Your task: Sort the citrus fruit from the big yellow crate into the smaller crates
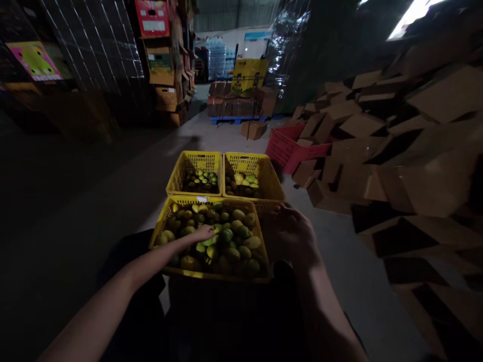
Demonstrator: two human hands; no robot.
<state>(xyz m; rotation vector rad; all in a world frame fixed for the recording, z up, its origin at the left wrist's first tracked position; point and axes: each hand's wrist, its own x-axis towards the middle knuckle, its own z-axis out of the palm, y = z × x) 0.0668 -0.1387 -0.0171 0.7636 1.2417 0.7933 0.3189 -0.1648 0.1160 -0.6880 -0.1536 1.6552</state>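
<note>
the fingers (210, 232) of the left hand (202, 234) lie loosely spread, flat on the green and yellow fruit (230, 239) heaped in the near yellow crate (160, 226), gripping none. the right hand (290, 234) curls in shadow just beside the crate's right rim; i cannot tell whether it holds anything. with the heap near the rim, a careless sweep could roll fruit onto the floor (339, 261).

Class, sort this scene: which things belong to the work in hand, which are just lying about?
In hand: left hand, right hand, near yellow crate, fruit, far-left yellow crate, far-right yellow crate.
Lying about: red crate, cardboard boxes, stacked cartons.
</note>
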